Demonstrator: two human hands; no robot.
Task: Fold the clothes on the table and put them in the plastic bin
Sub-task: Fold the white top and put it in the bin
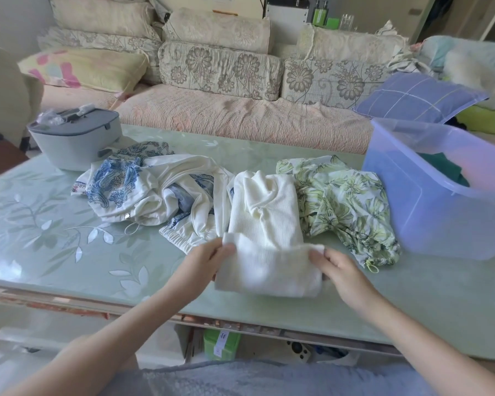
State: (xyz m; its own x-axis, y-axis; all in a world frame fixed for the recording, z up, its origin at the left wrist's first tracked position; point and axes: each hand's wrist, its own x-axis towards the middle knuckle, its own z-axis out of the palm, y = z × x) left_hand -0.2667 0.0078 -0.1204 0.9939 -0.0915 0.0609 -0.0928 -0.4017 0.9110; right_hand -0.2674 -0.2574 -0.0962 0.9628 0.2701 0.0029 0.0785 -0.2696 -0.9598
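Between the hands lies a cream ribbed knit top (266, 212), its soft lower end doubled up into a thick roll. The left hand (203, 261) pinches the roll's left corner and the right hand (340, 270) grips its right end. A crumpled leaf-print garment (346, 201) lies just beyond the right hand. Farther right stands the translucent lavender plastic bin (429, 218), on the glossy leaf-patterned table (55, 224).

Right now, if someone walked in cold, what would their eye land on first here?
Most likely the cream ribbed top at the near middle of the table, its lower end turned up and held by the left hand and right hand. Then the translucent purple bin at the right edge, dark green cloth inside, and the unfolded clothes either side: a leaf-print piece right, a blue-and-white heap left.
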